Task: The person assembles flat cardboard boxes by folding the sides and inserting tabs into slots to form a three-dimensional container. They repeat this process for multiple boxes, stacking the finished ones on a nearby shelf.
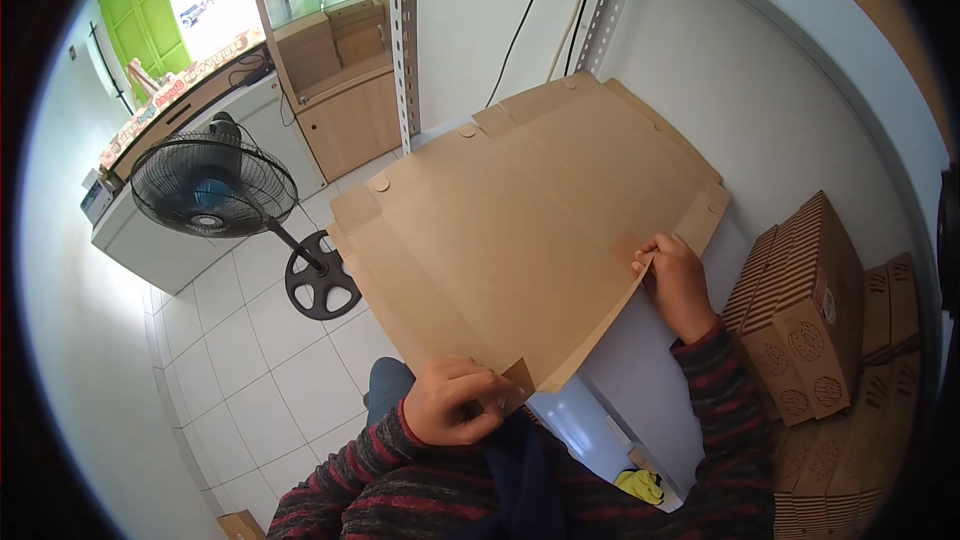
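Observation:
A large flat sheet of brown die-cut cardboard (520, 220), an unfolded box blank with flaps and round tabs, lies tilted across a white table (650, 380) in front of me. My left hand (455, 400) pinches its near corner flap. My right hand (675, 275) grips its right edge, thumb on top. Both forearms are in dark striped knit sleeves.
Folded brown patterned boxes (800, 310) stack at the right against the white wall. A black standing fan (215, 190) is on the white tiled floor at the left. A wooden glass cabinet (340, 70) and a metal shelf post (405, 40) stand behind. A yellow object (642, 485) lies below the table.

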Motion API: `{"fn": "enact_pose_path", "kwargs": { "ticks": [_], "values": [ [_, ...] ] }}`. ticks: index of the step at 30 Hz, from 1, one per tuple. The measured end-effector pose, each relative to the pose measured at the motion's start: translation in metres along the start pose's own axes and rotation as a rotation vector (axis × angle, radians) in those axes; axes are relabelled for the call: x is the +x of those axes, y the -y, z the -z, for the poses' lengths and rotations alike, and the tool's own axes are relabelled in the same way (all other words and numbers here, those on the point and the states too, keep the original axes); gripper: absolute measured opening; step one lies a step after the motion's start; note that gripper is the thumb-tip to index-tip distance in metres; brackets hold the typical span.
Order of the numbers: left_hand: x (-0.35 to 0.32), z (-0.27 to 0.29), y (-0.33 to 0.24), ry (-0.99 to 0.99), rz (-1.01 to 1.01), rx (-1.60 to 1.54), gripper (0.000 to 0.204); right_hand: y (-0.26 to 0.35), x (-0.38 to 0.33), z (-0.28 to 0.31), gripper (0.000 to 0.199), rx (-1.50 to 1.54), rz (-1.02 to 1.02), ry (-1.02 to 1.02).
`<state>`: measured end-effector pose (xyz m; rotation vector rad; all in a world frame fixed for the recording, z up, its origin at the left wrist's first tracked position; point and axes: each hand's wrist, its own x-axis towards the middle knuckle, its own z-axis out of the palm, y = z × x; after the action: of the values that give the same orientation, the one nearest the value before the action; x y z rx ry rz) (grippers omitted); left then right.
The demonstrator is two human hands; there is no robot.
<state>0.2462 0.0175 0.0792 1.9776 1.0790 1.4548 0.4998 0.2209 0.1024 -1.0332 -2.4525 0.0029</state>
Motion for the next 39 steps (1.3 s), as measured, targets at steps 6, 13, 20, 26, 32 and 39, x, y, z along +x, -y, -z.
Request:
{"fn": "enact_pose_path", "kwargs": {
  "ticks": [6,13,20,26,32,39],
  "values": [
    [0.001,0.002,0.0,-0.012,0.009,-0.013,0.017,0.004,0.001,0.018,0.023,-0.055,-0.118,0.216],
    [0.003,0.002,-0.002,-0.014,0.015,0.0,0.016,0.02,-0.004,0.019,0.024,-0.153,-0.154,0.208],
    [-0.002,0.003,-0.002,-0.019,0.057,-0.009,0.015,0.009,-0.008,0.023,0.019,-0.281,-0.036,0.29],
    [0.0,0.003,-0.001,0.011,0.021,-0.005,0.021,0.012,-0.011,0.048,0.033,-0.433,-0.047,0.235],
    [-0.002,0.0,-0.012,-0.052,0.128,0.064,0.036,0.081,0.004,0.086,0.048,0.024,0.191,0.092],
    [0.015,-0.008,-0.013,0.01,-0.208,0.136,0.032,0.121,-0.024,0.055,0.028,0.374,0.467,0.266]
  ]
}}
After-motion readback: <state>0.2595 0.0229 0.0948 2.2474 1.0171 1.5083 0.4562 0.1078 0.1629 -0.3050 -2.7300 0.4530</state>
